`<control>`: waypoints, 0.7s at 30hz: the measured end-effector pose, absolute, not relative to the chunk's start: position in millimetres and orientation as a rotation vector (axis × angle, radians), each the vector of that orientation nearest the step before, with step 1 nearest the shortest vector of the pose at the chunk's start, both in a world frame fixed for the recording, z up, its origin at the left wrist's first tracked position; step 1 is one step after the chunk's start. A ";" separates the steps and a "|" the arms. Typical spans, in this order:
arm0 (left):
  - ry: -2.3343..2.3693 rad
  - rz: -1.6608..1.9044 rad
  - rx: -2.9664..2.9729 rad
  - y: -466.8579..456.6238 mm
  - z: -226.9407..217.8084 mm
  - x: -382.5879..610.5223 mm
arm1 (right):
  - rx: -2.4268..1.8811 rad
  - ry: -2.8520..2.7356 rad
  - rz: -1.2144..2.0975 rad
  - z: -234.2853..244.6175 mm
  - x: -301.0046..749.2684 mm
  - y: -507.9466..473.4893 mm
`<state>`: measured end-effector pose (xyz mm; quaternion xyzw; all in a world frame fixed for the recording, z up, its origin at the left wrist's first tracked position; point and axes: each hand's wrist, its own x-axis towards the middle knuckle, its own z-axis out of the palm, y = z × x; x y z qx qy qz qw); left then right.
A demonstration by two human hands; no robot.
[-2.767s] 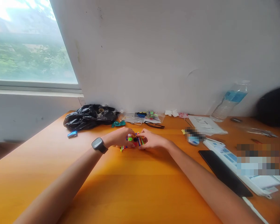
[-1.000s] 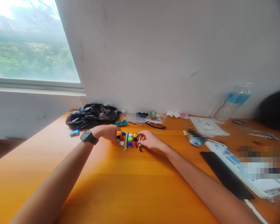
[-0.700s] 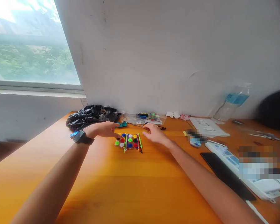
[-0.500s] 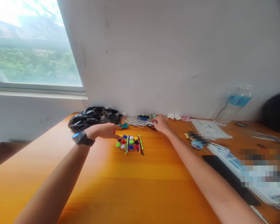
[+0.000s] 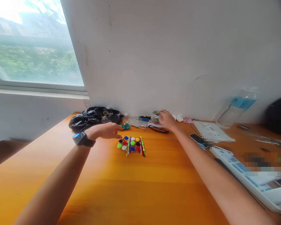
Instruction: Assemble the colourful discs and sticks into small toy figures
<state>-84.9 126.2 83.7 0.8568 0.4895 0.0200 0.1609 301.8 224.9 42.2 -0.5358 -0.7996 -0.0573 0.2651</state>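
My left hand [image 5: 106,130], with a dark smartwatch [image 5: 82,138] on its wrist, has its fingers stretched out and apart. Its thumb is just above the back left of rows of small round coloured pieces [image 5: 132,143]; I cannot tell if it touches them. Thin coloured sticks with arrow-like ends [image 5: 142,145] lie between and beside these pieces. Near the wall, my right hand [image 5: 168,120] has its fingers closed on a small see-through packet [image 5: 156,112], its contents too small to name. Below it lies another clear bag with coloured bits [image 5: 155,120].
A black plastic bag [image 5: 91,118] carries a tape roll [image 5: 105,112] at the back left. Black cords [image 5: 158,129] lie below my right hand. To the right are a white sheet [image 5: 210,131], a clear bottle [image 5: 240,107] and a long white case [image 5: 239,168].
My right hand has moved slightly right and up, lifting the small see-through packet. The black cords show more fully. My left hand stays nearly still.
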 end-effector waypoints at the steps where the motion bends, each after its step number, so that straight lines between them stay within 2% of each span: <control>1: 1.369 0.113 2.459 125.6 85.3 -83.1 | -1.402 -2.103 -0.138 47.0 302.0 218.0; 3: 1.298 0.331 2.479 122.9 89.6 -77.3 | -1.212 -1.860 0.006 54.3 300.7 200.0; 8: 1.220 0.849 2.355 109.8 91.0 -44.2 | -1.002 -1.366 0.665 49.5 292.1 144.3; 12: 1.070 0.914 2.266 108.9 73.1 3.9 | -0.975 -1.225 1.009 22.6 288.4 112.4; 17: 1.048 0.909 2.286 133.8 59.0 62.8 | -0.945 -1.075 1.131 -10.9 298.4 100.8; 21: 1.058 0.970 2.277 146.7 64.3 89.4 | -0.893 -1.013 1.265 -18.0 308.8 97.8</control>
